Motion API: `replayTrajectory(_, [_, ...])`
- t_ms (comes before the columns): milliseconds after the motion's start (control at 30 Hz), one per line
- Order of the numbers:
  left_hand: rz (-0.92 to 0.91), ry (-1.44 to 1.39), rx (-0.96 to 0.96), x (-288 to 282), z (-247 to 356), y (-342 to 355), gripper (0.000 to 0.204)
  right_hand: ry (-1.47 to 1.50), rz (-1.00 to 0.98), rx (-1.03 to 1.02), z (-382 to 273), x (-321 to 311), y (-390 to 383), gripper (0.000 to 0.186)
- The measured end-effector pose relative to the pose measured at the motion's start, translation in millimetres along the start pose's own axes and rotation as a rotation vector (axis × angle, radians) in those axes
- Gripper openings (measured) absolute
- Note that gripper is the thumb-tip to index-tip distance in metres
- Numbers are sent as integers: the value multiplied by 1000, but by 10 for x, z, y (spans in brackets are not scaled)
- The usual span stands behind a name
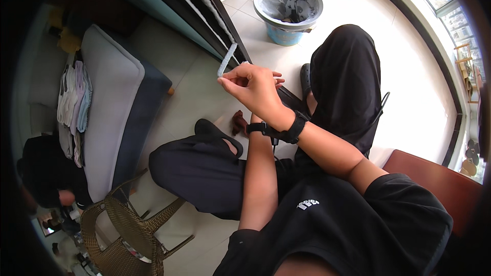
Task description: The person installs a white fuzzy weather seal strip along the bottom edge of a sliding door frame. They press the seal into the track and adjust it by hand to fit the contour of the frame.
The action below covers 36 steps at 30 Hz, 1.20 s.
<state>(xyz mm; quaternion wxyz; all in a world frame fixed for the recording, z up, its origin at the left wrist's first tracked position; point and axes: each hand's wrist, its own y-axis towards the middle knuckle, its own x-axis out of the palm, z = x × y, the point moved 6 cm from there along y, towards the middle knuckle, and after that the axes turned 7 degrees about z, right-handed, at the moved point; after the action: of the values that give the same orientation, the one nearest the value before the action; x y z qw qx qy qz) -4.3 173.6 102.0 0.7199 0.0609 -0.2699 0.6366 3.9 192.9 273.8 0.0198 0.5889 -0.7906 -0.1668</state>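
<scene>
My right hand (pixel 255 89) reaches up across my left forearm and pinches near the lower end of a short pale grey, fuzzy-looking strip (pixel 227 59). The strip angles up to the long dark frame (pixel 220 15), which has a lighter strip along it. My left hand (pixel 277 81) is mostly hidden behind my right hand; some curled fingertips show beside the frame, and what they hold cannot be made out. Both wrists wear black bands.
A lined bucket (pixel 286 33) stands beyond my bent knees. At left are a grey sofa (pixel 117 82) with folded clothes (pixel 71 102), a woven chair (pixel 128 220) and someone in dark clothing (pixel 43 168). A brown seat (pixel 419 168) is at right, a reddish-brown object (pixel 239 120) on the floor.
</scene>
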Motion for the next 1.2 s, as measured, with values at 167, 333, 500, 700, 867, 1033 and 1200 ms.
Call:
replayTrajectory(167, [-42,-65,-27,-97,118,-23,26,33,-18,152,58,22,-36,24])
replayTrajectory(333, [37,-89,-146,-16,-72,92,37,288,48,507,581,-35,214,35])
replayTrajectory(500, [-49,2,-385,-481,-417,285,29,613,12,632,521,166,291,33])
replayTrajectory(700, [7,-83,-114,-244,-217,138,23,444,162,482,259,-3,294,23])
replayTrajectory(867, [7,-3,-151,68,-14,23,21,362,218,130,-327,-164,324,17])
replayTrajectory(1033, [6,-6,-139,48,85,-31,20,241,192,-73,-743,-154,317,14])
replayTrajectory(1200, [-23,-44,-129,31,-27,0,20,296,4,80,-527,-104,291,19])
